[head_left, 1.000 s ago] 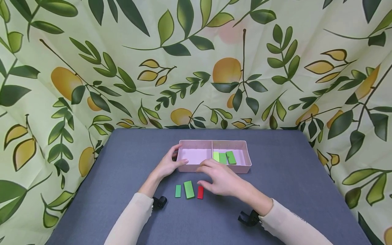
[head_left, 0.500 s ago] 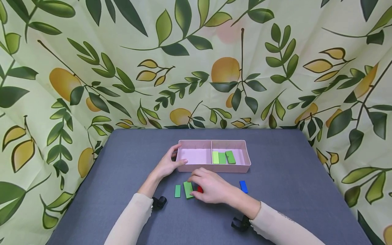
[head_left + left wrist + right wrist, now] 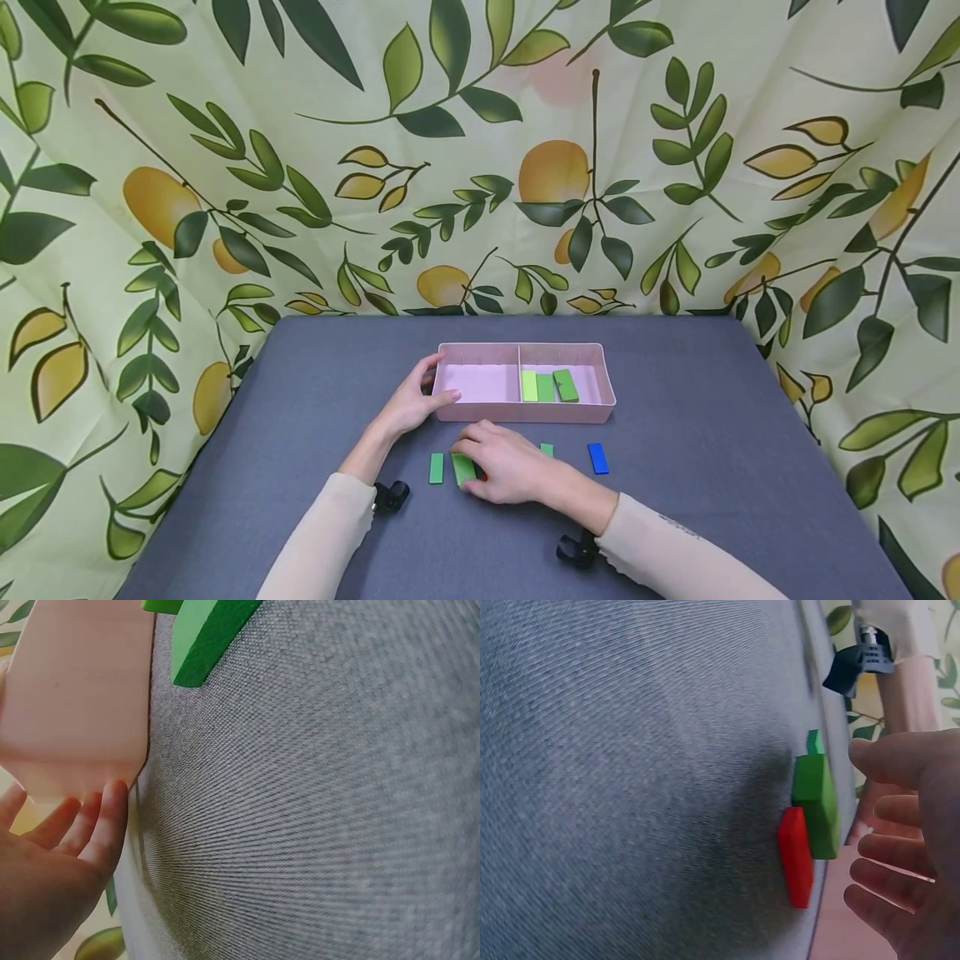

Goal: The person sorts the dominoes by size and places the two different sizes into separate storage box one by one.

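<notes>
My left hand (image 3: pixel 407 404) grips the left end of a pink two-compartment box (image 3: pixel 487 412), its thumb over the front rim and fingers round the side. In the left wrist view, those fingers (image 3: pixel 112 817) press against the box's end. Just in front of the box, my right hand (image 3: pixel 508 465) hovers with spread, bent fingers over a larger green block (image 3: pixel 462 471). The right wrist view shows a gap between this hand's fingers and the green block (image 3: pixel 819 802). Beside that block lies a red block (image 3: pixel 796 859), mostly hidden under the hand in the head view.
A small teal-green block (image 3: pixel 436 468) lies to the left, a green block (image 3: pixel 547 449) behind the right wrist, and a blue block (image 3: pixel 597 457) farther right. The box's right compartment holds a light-green block (image 3: pixel 528 386) and two green ones (image 3: pixel 566 386).
My right hand has moved left and toward me, from the box's front edge to over the larger green block. The blue block and a green one have come into view. My left hand has stayed put.
</notes>
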Action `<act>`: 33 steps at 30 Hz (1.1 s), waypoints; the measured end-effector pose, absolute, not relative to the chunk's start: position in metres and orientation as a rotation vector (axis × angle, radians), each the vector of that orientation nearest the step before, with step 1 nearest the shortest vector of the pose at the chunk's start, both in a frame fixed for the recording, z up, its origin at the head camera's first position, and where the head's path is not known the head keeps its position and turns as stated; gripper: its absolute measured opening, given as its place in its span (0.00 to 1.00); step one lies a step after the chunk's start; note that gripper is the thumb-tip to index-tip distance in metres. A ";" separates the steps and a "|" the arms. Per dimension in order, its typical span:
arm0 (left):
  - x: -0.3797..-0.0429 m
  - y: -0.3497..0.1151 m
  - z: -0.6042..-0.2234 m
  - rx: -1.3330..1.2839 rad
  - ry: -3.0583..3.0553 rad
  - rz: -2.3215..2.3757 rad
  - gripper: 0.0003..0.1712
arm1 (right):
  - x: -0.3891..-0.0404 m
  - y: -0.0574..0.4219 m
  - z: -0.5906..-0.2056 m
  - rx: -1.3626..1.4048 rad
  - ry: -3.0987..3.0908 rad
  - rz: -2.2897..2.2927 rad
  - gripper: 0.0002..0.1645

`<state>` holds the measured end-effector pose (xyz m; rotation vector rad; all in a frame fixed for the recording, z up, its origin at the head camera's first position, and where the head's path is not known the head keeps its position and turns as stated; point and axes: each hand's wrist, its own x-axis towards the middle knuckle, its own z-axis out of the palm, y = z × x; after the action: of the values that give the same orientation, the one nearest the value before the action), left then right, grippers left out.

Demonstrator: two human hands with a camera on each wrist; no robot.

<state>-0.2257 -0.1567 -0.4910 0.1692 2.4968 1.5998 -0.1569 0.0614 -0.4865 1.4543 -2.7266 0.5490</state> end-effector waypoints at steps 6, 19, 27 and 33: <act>-0.224 -0.156 -0.490 0.158 2.495 1.604 0.46 | -0.158 0.058 -0.494 1.441 -2.751 0.480 0.28; -0.223 -0.155 -0.486 0.193 2.475 1.633 0.46 | -0.162 0.050 -0.499 1.421 -2.826 0.460 0.34; -0.226 -0.158 -0.492 0.191 2.500 1.607 0.46 | -0.157 0.052 -0.495 1.449 -2.789 0.490 0.34; -0.226 -0.158 -0.490 0.201 2.491 1.611 0.46 | -0.154 0.061 -0.480 1.480 -2.766 0.545 0.33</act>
<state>-0.2261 -0.1583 -0.4901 0.2014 2.4914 1.6115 -0.1537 0.0610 -0.4805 1.4798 -2.7658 0.5448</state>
